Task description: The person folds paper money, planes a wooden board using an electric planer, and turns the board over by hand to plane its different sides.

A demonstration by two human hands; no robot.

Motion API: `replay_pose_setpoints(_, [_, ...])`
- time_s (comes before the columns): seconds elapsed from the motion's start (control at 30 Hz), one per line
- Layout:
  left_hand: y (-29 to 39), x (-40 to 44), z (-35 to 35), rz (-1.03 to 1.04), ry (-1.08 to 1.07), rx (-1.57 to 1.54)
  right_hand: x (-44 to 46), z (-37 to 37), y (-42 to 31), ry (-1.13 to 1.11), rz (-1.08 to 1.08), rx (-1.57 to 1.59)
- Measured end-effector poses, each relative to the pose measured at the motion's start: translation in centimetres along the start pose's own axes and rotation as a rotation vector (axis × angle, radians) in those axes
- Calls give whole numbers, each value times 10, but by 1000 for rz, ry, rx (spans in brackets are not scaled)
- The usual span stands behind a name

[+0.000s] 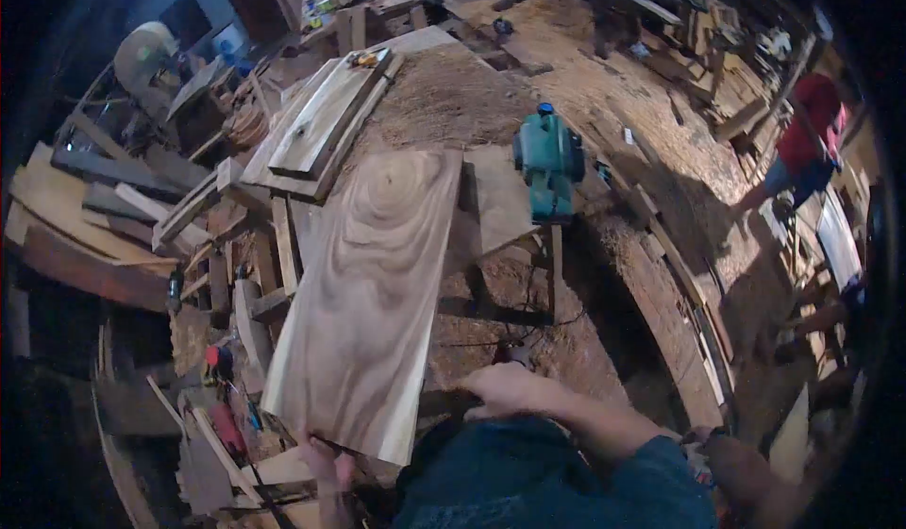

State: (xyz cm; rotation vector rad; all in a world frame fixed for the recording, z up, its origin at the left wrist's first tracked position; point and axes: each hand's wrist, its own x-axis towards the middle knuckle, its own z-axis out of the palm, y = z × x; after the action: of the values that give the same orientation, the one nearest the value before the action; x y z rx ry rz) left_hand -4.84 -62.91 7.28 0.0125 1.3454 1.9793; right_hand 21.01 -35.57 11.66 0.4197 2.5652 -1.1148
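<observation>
A wide wooden board [368,284] with dark wavy grain slants from the workbench toward me. At its near end, my left hand [327,463] is closed on the edge, with part of the fingers hidden. My right hand [510,389] is in front of my body, to the right of the board and apart from it. Its fingers are blurred and partly hidden, so its grip is unclear. A green power tool [549,166] stands on the bench's right side, beyond the board.
Stacked planks [330,118] lie at the bench's back left. Sawdust [434,95] covers part of the bench. Wood scraps [94,232] and a red-handled tool [226,425] are at left. Another person in a red shirt [809,123] is at far right. Long boards [675,265] run along the right.
</observation>
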Motion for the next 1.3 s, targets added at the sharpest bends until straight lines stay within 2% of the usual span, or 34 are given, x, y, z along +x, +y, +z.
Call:
replay_pose_setpoints(0.07, [-58, 49, -97, 76, 146, 328, 15, -9, 29, 69, 61, -50])
replay_pose_setpoints(0.17, [-46, 61, -72, -278, 227, 74, 29, -44, 55, 128, 116, -45])
replay_pose_setpoints(0.27, [-10, 82, -79, -239, 252, 125, 41, -90, 80, 165, 177, -4])
replay_pose_setpoints(0.3, [-2, 90, -93, -193, 225, 156, 56, -81, 116, 298, 141, -12])
replay_pose_setpoints(0.37, [0, 112, -129, -96, 172, 221, 70, -108, 137, 369, 140, 24])
replay_pose_setpoints(0.47, [-34, 97, -174, -45, 211, 395, 105, -139, 172, 608, 123, 32])
replay_pose_setpoints(0.5, [-61, 90, -205, 9, 362, 374, 126, -142, 190, 714, 115, 15])
replay_pose_setpoints(0.6, [-37, 55, -126, -100, 418, 339, 185, -162, 214, 921, 186, 45])
replay_pose_setpoints(0.63, [-40, 61, -147, -19, 422, 463, 200, -167, 215, 970, 227, 62])
replay_pose_setpoints(0.73, [-20, 69, -118, -91, 670, 823, 241, -166, 221, 1098, 359, -17])
replay_pose_setpoints(0.8, [1, 88, -143, -127, 575, 1049, 234, -149, 206, 1059, 467, -188])
replay_pose_setpoints(0.83, [7, 106, -180, -98, 500, 1169, 227, -140, 194, 1040, 522, -274])
replay_pose_setpoints(0.93, [47, 147, -156, -212, 609, 1117, 183, -107, 182, 954, 588, -85])
replay_pose_setpoints(0.97, [60, 172, -174, -82, 616, 1269, 161, -94, 167, 908, 616, 3])
replay_pose_setpoints(1.03, [88, 212, -158, 3, 594, 1367, 123, -59, 150, 741, 829, 130])
replay_pose_setpoints(1.1, [114, 259, -127, -24, 548, 1280, 95, -59, 104, 712, 902, 286])
replay_pose_setpoints(1.17, [116, 317, -138, 32, 488, 1212, 80, -17, 101, 759, 996, 402])
replay_pose_setpoints(1.2, [118, 335, -126, 13, 432, 1227, 71, 2, 106, 691, 1046, 393])
replay_pose_setpoints(1.27, [132, 368, -74, -21, 311, 1266, 58, 44, 117, 556, 1146, 388])
replay_pose_setpoints(1.3, [134, 378, -33, 36, 294, 1275, 52, 60, 117, 612, 1150, 456])
